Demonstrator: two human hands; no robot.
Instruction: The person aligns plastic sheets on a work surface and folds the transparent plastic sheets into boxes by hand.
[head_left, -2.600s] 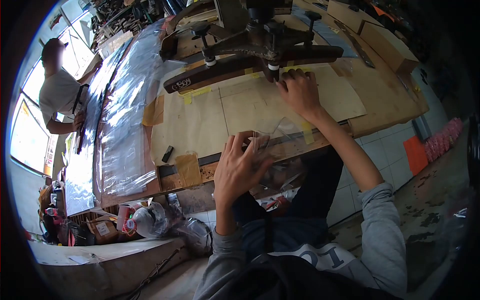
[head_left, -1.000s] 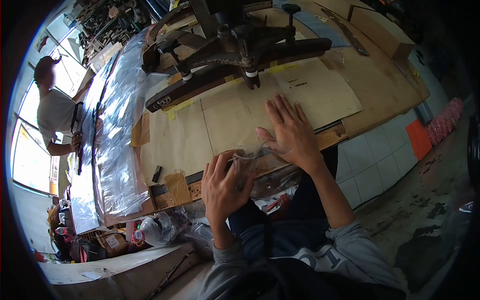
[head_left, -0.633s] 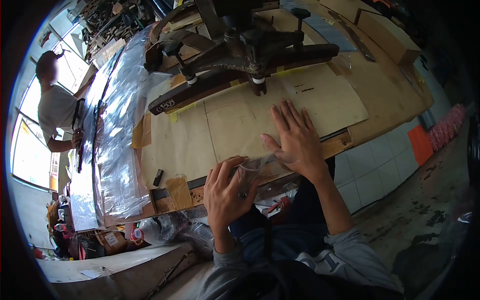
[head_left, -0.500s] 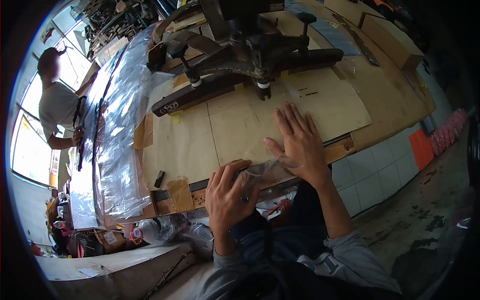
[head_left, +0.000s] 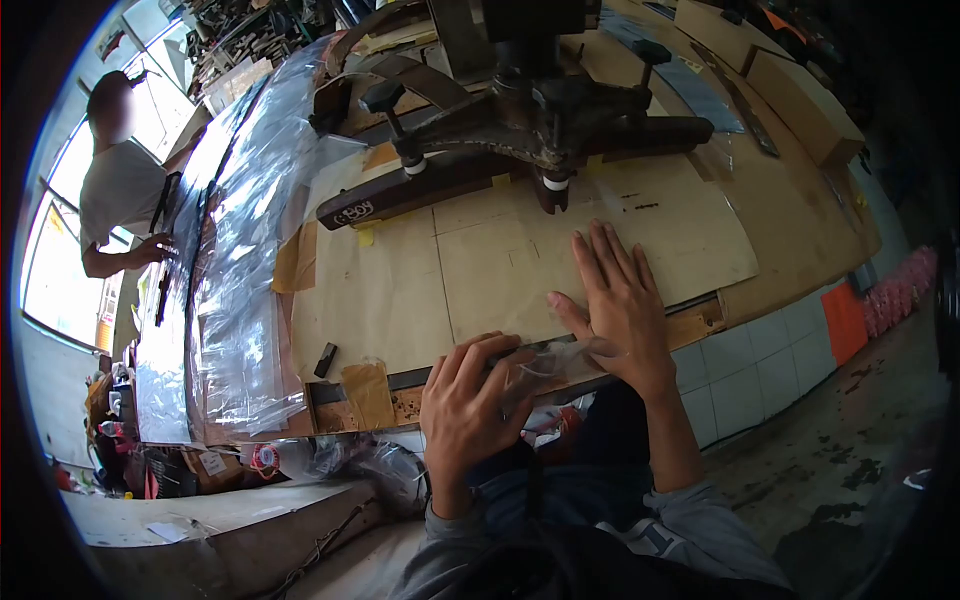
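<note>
My right hand lies flat on the pale sheet with its fingers stretched out. A strip of clear plastic film spans between my two hands, and its right end meets the base of my right thumb. At the front edge of the table, my left hand curls its fingers around the film's left end. Its fingertips are partly hidden. Pencil lines and small dark marks show on the sheet. Above it stands a dark metal press frame with a long bar and adjusting knobs.
A small black block lies by the sheet's left corner, near brown tape. Shiny plastic sheeting covers the table's left side. Cardboard boxes stand at the back right. Another person stands at the far left.
The view has shifted slightly, so the table and press appear further right and lower. Both my hands keep nearly the same pose. The other person's arm has moved a little.
</note>
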